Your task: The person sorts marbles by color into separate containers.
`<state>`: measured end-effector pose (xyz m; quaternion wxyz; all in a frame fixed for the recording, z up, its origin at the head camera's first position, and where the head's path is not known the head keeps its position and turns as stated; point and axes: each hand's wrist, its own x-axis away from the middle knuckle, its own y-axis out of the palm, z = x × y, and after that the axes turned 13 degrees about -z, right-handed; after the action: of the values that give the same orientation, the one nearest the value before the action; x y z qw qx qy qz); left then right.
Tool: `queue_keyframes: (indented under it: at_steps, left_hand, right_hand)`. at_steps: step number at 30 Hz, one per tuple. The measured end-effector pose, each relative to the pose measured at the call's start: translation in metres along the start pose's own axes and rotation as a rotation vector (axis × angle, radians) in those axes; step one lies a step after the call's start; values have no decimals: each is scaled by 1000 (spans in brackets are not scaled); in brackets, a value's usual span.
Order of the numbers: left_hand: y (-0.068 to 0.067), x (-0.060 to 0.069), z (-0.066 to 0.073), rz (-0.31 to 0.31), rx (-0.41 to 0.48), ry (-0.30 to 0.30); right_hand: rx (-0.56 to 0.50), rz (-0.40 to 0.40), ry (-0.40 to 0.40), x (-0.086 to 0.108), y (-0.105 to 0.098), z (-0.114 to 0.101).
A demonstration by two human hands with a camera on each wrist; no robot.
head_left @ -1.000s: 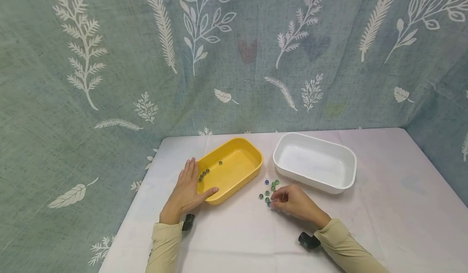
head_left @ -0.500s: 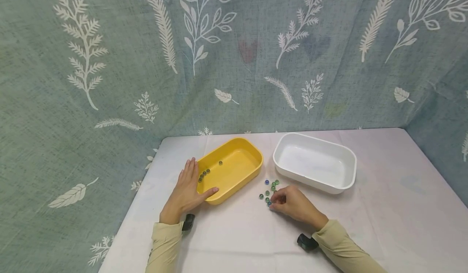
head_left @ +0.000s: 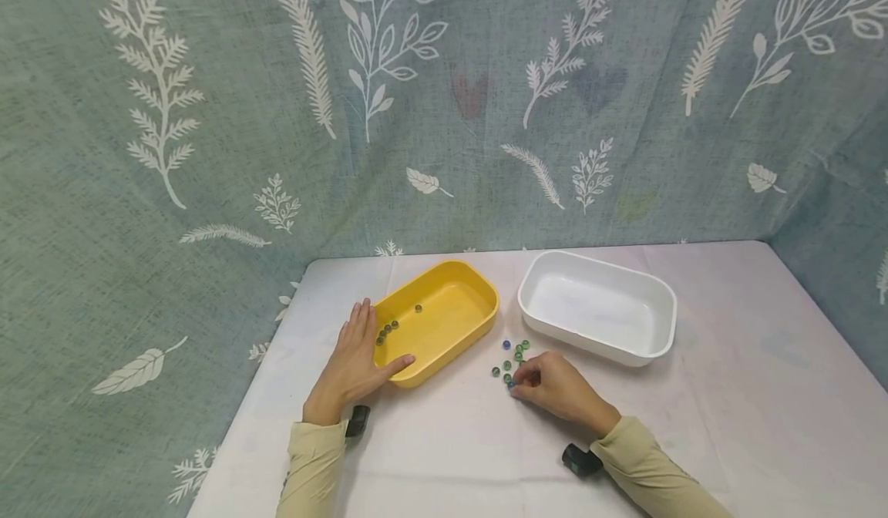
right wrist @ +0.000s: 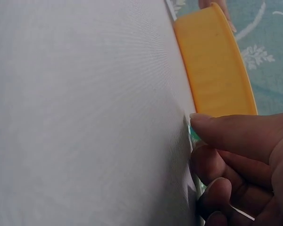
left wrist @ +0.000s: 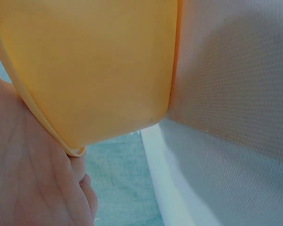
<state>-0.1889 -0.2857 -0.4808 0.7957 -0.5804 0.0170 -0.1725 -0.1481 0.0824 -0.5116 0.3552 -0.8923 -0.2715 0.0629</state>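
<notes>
Crowding the pinched marble (head_left: 510, 385), loose marbles (head_left: 507, 365) lie near the white tray (head_left: 597, 307).

I can't tell if the right hand (head_left: 565, 395) actually pinches that bluish marble (head_left: 511, 386), it's half covered. Left wrist cam crops the yellow tray (left wrist: 94, 66), inside totally hidden.

I could pass over the white tablecloth (head_left: 444, 441) between the black wrist cameras (head_left: 581, 461); beyond, the yellow tray (head_left: 451, 350) walls the glass marbles' (head_left: 507, 365) left, the white tray (head_left: 590, 347) their far right, leaving a narrow gap between trays.
</notes>
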Motion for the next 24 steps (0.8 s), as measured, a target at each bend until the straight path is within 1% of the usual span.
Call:
queue_keyframes:
  at_steps: [7, 14, 20, 24]
  left_hand:
    - [-1, 0, 0, -6, 0, -9]
    - [-2, 0, 0, 0, 5, 3]
    - [-1, 0, 0, -1, 1, -6]
    - [-2, 1, 1, 8, 11, 7]
  right_hand:
    - [-5, -16, -13, -1, -2, 0]
    - [-75, -56, 7, 1, -10, -1]
    - [-99, -11, -37, 6, -23, -4]
    - [-121, 14, -39, 9, -35, -7]
